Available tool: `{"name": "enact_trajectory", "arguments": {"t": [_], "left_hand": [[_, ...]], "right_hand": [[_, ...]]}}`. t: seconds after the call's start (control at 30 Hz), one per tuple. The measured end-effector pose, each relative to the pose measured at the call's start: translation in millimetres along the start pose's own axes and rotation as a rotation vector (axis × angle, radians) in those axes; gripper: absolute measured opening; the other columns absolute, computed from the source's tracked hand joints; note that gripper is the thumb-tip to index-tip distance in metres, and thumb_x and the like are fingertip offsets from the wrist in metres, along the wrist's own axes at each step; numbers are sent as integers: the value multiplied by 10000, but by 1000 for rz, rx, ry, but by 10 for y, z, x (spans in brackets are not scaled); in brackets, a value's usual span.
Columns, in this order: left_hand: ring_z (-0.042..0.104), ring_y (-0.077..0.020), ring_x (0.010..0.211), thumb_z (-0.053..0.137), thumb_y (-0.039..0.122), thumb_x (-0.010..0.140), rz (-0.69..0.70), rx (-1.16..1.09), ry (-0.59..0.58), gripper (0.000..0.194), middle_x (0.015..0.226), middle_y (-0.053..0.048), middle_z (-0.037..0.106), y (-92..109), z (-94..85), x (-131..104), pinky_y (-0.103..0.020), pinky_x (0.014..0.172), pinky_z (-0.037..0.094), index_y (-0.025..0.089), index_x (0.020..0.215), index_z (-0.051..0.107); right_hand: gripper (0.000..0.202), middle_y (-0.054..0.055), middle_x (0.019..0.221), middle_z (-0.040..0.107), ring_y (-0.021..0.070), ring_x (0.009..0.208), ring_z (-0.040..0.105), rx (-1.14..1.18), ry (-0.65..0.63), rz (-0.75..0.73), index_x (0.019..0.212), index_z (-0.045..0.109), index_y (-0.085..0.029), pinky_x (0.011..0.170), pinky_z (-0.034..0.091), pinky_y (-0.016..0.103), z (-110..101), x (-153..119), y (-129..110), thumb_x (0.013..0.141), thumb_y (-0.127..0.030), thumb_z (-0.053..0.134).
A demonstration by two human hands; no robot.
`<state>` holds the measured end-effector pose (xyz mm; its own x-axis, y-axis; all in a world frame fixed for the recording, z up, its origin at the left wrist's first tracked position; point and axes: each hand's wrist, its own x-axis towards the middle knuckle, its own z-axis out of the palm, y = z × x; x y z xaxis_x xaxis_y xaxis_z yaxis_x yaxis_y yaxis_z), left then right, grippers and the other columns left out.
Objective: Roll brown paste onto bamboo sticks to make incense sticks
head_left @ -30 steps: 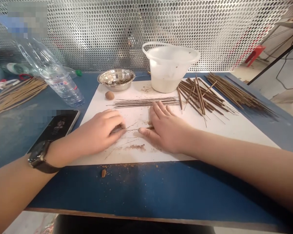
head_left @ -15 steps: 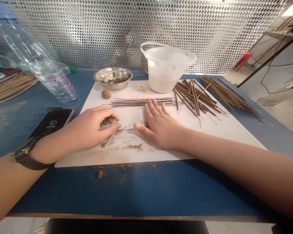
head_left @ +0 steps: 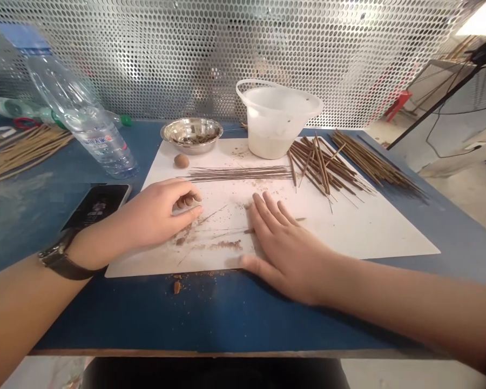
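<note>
On a white board (head_left: 372, 227) dusted with brown crumbs, my right hand (head_left: 285, 243) lies flat, fingers stretched out and thumb to the side. Under it runs a thin stick (head_left: 233, 233) with brown paste on it; its ends show at both sides of the fingers, its middle is hidden. My left hand (head_left: 166, 210) rests at the board's left side, fingers loosely curled and apart from the thumb, with nothing visible between them. Beyond both hands lies a row of thin bare sticks (head_left: 238, 173). A brown paste ball (head_left: 181, 161) sits past my left hand.
Coated brown sticks (head_left: 324, 165) are piled at the right, with another bundle (head_left: 376, 162) beside them. A white bucket (head_left: 267, 124) and metal bowl (head_left: 192, 143) stand at the back before a perforated metal panel (head_left: 210, 54). Leftward are a plastic bottle (head_left: 93, 124) and phone (head_left: 99, 205).
My right hand has slid back towards me and slightly right, off the bare sticks' edge, over the coated stick. My left hand stays nearly where it was; the view has shifted slightly.
</note>
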<state>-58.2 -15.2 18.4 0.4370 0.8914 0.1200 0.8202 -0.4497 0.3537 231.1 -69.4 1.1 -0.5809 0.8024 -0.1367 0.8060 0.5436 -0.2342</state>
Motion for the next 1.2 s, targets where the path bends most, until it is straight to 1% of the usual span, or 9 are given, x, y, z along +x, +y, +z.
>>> {"name": "enact_trajectory", "arguments": {"t": [0.17, 0.3, 0.43, 0.6, 0.7, 0.77, 0.87, 1.0, 1.2], "left_hand": [[698, -264, 842, 636, 515, 957, -53, -23, 3, 290, 944, -77, 765, 23, -19, 19, -391, 754, 529, 239, 1002, 714], [694, -254, 832, 645, 534, 954, -91, -42, 8, 303, 935, -69, 767, 13, -32, 22, -373, 732, 522, 243, 1000, 717], [698, -265, 850, 649, 535, 936, -118, -30, 45, 316, 958, -75, 774, 7, -42, 22, -383, 744, 527, 242, 1022, 729], [704, -273, 858, 650, 525, 927, -126, -37, 32, 312, 973, -74, 778, 0, -27, 15, -393, 744, 531, 248, 1042, 736], [705, -268, 858, 658, 503, 923, -115, -40, 37, 297, 981, -67, 782, 2, -9, 8, -392, 753, 530, 252, 1057, 741], [703, -261, 849, 663, 486, 923, -106, -45, 49, 278, 970, -60, 781, 8, 2, 3, -389, 757, 528, 252, 1049, 742], [695, -246, 823, 668, 472, 926, -99, -57, 59, 253, 934, -48, 773, 20, 18, 0, -374, 742, 519, 251, 1030, 738], [674, -228, 774, 660, 490, 938, -102, -83, 44, 255, 861, -39, 750, 26, 35, 6, -352, 692, 496, 243, 962, 715], [658, -212, 747, 648, 482, 955, -80, -112, 85, 244, 848, -33, 733, 54, 13, -2, -340, 663, 479, 243, 958, 701]], "right_hand": [[1203, 310, 1834, -43, 459, 1717, -105, -2, 70, 60, 1755, 138, 109, 1391, 42, 665, -69, 556, 100, 1048, -863, 94], [1216, 316, 1835, -49, 441, 1723, -100, 14, 97, 70, 1750, 109, 127, 1401, 31, 614, -101, 742, 158, 1043, -862, 61], [1203, 278, 1842, -42, 446, 1717, -96, 6, 68, 35, 1769, 117, 85, 1395, 63, 653, -57, 568, 145, 1043, -875, 120], [1183, 279, 1836, 12, 438, 1718, -27, -13, 36, -17, 1777, 179, 49, 1393, 178, 642, 66, 100, 93, 1045, -881, 170], [1143, 261, 1838, 14, 434, 1719, -33, -54, 61, -68, 1797, 131, 6, 1385, 204, 664, 150, -97, 83, 1059, -863, 215], [1123, 252, 1843, 25, 440, 1719, -37, -75, 71, -62, 1805, 104, -17, 1383, 189, 684, 176, -113, 68, 1066, -850, 240], [1136, 263, 1847, 33, 457, 1716, -52, -60, 50, 15, 1794, 141, 12, 1383, 137, 705, 141, 50, 16, 1061, -854, 196], [1209, 291, 1844, 13, 465, 1714, -79, -13, 30, 106, 1763, 174, 89, 1388, 80, 688, 23, 445, -16, 1037, -875, 100], [1177, 242, 1867, -9, 438, 1719, -114, 16, 109, 105, 1783, 111, 53, 1390, -3, 675, -21, 836, 107, 1038, -857, 55]]}}
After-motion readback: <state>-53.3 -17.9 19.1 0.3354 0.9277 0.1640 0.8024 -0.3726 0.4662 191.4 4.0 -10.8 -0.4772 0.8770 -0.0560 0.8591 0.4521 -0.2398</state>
